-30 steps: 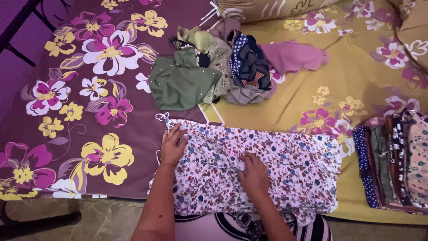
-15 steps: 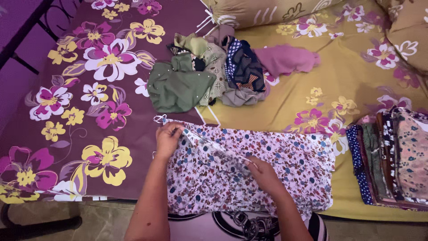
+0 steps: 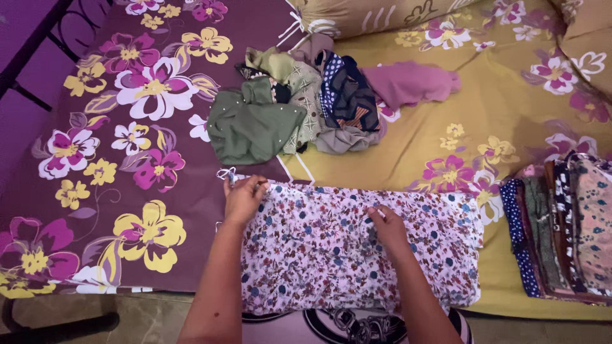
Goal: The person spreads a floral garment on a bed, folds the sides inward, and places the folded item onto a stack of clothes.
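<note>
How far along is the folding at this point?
Done: a folded stack sits at the right. In hand: the floral garment lies flat, left hand at its top corner, right hand pinching mid-cloth. Left: the unfolded pile further up the bed.

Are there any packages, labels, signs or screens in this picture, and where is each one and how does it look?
None: no package, label, sign or screen is in view.
Only cloth shows: the left hand and right hand rest on a white floral garment on a flowered bedsheet.
A loose heap of clothes lies beyond it.
A folded stack stands at the right edge.
</note>
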